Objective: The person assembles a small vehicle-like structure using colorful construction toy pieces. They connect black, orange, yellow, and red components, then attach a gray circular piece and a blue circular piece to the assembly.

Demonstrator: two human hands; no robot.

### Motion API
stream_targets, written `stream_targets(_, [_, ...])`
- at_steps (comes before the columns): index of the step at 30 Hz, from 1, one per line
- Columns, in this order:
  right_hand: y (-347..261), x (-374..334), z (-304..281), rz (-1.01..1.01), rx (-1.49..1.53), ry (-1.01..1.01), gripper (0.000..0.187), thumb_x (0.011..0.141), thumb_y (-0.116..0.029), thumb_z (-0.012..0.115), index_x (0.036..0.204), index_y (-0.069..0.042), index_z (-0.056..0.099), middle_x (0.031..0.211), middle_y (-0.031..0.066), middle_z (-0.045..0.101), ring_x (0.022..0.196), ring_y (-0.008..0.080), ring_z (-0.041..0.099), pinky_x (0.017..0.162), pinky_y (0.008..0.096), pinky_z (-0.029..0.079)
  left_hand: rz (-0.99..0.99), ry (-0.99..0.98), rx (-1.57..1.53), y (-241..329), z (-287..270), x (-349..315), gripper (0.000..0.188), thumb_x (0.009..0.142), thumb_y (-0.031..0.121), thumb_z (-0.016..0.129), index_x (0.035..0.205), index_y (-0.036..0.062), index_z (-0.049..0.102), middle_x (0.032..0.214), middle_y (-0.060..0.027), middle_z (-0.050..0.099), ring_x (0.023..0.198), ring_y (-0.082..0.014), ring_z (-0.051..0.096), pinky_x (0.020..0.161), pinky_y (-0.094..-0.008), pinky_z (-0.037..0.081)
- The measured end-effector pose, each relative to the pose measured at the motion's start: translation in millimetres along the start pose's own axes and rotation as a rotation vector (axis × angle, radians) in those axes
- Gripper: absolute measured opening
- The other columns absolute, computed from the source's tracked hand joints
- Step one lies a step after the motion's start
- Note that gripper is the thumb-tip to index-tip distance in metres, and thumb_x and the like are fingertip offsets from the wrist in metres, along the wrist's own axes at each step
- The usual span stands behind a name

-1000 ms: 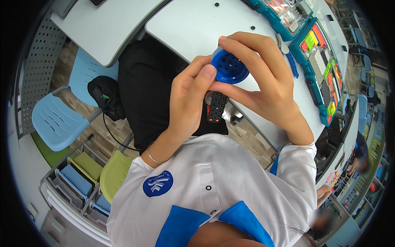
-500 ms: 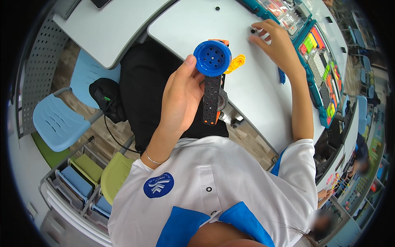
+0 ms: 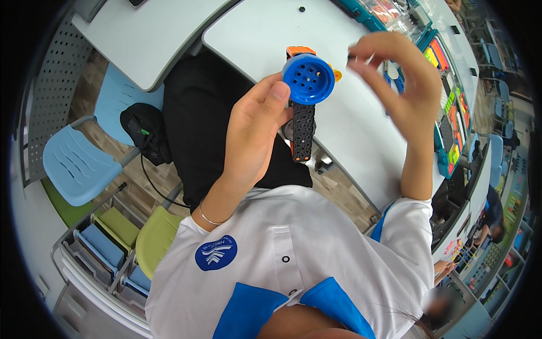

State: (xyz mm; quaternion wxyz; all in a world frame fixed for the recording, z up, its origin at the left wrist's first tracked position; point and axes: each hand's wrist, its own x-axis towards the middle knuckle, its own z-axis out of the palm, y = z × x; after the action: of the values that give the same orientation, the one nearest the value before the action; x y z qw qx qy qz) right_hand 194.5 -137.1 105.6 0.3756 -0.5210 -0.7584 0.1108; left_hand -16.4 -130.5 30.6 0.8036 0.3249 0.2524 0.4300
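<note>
My left hand (image 3: pixel 254 127) grips a toy building-kit model over the table's near edge. A round blue wheel hub (image 3: pixel 309 80) with several holes faces up at its top. From under the hub a black perforated plate (image 3: pixel 303 133) runs down toward me, and an orange part (image 3: pixel 301 51) shows above. A bit of a yellow piece (image 3: pixel 337 75) peeks out beside the hub; whether it is attached, I cannot tell. To the right, above the white table, my right hand (image 3: pixel 415 85) is blurred, its thumb and fingertips pinching a small black piece (image 3: pixel 351 58).
A teal-edged kit case (image 3: pixel 445 161) with colourful parts lies along the right of the white table (image 3: pixel 361 152). One small dark part (image 3: pixel 302 9) sits at the far side. Blue chairs (image 3: pixel 84 164) and a black bag (image 3: pixel 144 135) are at my left.
My right hand has lifted off the tabletop and come toward me with the small black piece. My left hand has shifted the model slightly right and tilted it, hiding most of the yellow piece.
</note>
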Motion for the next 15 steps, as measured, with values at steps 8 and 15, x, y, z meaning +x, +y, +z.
stream_targets(8, [-7, -12, 30, -0.489, -0.353, 0.125, 0.031, 0.06, -0.009, 0.075, 0.09, -0.002, 0.07, 0.091, 0.0077, 0.067, 0.076, 0.0239, 0.062, 0.058, 0.0321, 0.049, 0.006, -0.023, 0.175, 1, 3, -3, 0.049, 0.106, 0.033, 0.052, 0.131, -0.0091, 0.053, 0.123, -0.0134, 0.063, 0.115, -0.0177, 0.061, 0.102, -0.0366, 0.048])
stream_targets(15, [-16, -15, 31, -0.354, -0.328, 0.099, 0.028, 0.06, -0.006, 0.077, 0.088, -0.005, 0.069, 0.089, 0.0057, 0.063, 0.076, 0.0224, 0.06, 0.058, 0.0319, 0.048, 0.041, 0.008, 0.107, -4, 1, -3, 0.043, 0.102, 0.024, 0.062, 0.129, -0.0092, 0.056, 0.117, -0.0092, 0.062, 0.11, -0.0146, 0.061, 0.1, -0.0301, 0.047])
